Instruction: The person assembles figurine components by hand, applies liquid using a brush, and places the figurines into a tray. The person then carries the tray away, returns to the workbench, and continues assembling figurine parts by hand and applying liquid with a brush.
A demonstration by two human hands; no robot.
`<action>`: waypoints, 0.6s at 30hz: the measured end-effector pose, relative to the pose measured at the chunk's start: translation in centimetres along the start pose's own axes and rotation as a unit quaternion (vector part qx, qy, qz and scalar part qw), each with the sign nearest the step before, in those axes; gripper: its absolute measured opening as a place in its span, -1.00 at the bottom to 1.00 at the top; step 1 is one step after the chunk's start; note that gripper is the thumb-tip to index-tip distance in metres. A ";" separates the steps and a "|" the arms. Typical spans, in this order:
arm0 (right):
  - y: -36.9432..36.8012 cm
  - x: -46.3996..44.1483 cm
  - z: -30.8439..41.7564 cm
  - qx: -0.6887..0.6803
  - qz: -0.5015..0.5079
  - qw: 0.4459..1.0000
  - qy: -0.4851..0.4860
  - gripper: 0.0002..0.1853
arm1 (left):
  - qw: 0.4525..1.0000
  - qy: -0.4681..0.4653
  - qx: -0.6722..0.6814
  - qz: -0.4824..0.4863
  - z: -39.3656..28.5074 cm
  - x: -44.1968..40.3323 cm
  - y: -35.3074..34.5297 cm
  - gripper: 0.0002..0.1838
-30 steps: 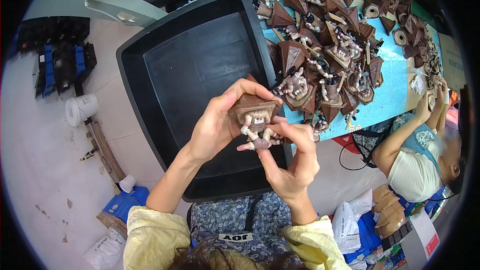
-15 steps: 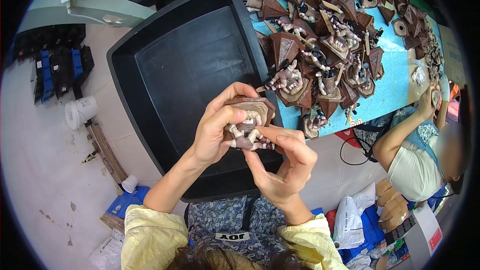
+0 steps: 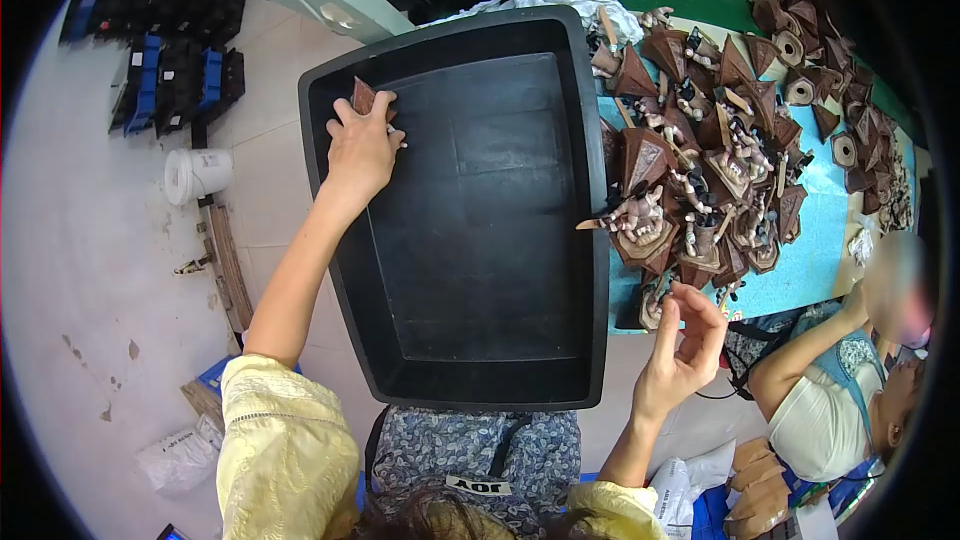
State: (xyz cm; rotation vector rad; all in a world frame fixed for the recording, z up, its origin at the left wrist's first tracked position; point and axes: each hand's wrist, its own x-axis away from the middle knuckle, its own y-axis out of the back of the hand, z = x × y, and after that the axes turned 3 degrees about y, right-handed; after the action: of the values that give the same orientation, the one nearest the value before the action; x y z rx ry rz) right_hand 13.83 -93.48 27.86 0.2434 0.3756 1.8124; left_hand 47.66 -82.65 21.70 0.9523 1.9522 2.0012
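My left hand (image 3: 362, 152) is at the far left corner of the large black tray (image 3: 450, 380), its fingers wrapped around a figurine with a brown, pointed base (image 3: 363, 97). Most of that figurine is hidden under the fingers. To the right of the tray, my right hand (image 3: 685, 352) is raised with loosely curled fingers, the thumb apart from them and nothing visible in the grasp. Just beyond its fingertips, a figurine (image 3: 652, 306) lies at the near edge of the blue-topped table (image 3: 825, 180). A heap of similar brown-based figurines (image 3: 700, 160) covers the table's near part.
A thin wooden stick (image 3: 590, 225) pokes over the tray's right rim. More brown bases (image 3: 845, 148) lie farther right. Another person (image 3: 825, 380) sits at the table's right side. A white bucket (image 3: 198, 175) and stacked black bins (image 3: 180, 80) stand at left.
My left hand has carried the figurine from in front of me to the tray's far left corner. My right hand has let go of it and moved right, towards the heap. The view has shifted.
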 end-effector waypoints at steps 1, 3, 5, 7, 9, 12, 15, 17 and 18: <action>-0.1 0.0 0.0 0.005 0.000 1.000 0.001 -0.75 | 1.000 -0.023 -0.021 -0.004 0.3 -0.3 -0.4 -0.46; -0.3 0.0 0.2 0.036 0.001 0.999 0.004 -0.72 | 0.994 -0.111 -0.016 0.003 2.5 -1.9 -2.1 -0.39; -1.0 -1.0 0.7 0.111 0.028 0.991 0.065 -0.55 | 0.993 -0.101 -0.057 -0.030 1.0 -0.1 -0.1 -0.33; -2.3 -2.2 0.5 0.167 0.076 0.974 0.130 -0.33 | 0.993 -0.076 -0.073 -0.048 -2.8 3.5 3.5 -0.31; -3.9 -3.5 0.0 0.254 0.125 0.948 0.148 -0.26 | 0.979 -0.187 0.069 -0.052 -5.3 6.2 5.1 -0.33; -4.5 -3.7 -1.1 0.253 0.101 0.951 0.148 -0.25 | 0.911 -0.302 0.278 0.038 -9.8 8.8 5.4 -0.35; -2.9 -3.2 0.8 0.133 0.070 0.977 0.149 -0.27 | 0.859 -0.445 0.254 -0.004 -14.2 9.8 6.3 -0.29; -1.4 -3.5 2.9 0.087 0.147 0.975 0.142 -0.30 | 0.820 -0.533 0.203 -0.044 -16.2 9.7 5.0 -0.24; -0.7 -3.4 3.3 0.059 0.144 0.980 0.123 -0.31 | 0.811 -0.515 0.276 -0.004 -16.8 9.6 4.5 -0.22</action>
State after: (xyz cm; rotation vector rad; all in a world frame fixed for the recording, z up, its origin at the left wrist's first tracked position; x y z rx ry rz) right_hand 16.53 -96.22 30.74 0.1606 0.6510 2.1155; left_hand 32.17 -91.83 30.12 1.6521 1.7601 0.5235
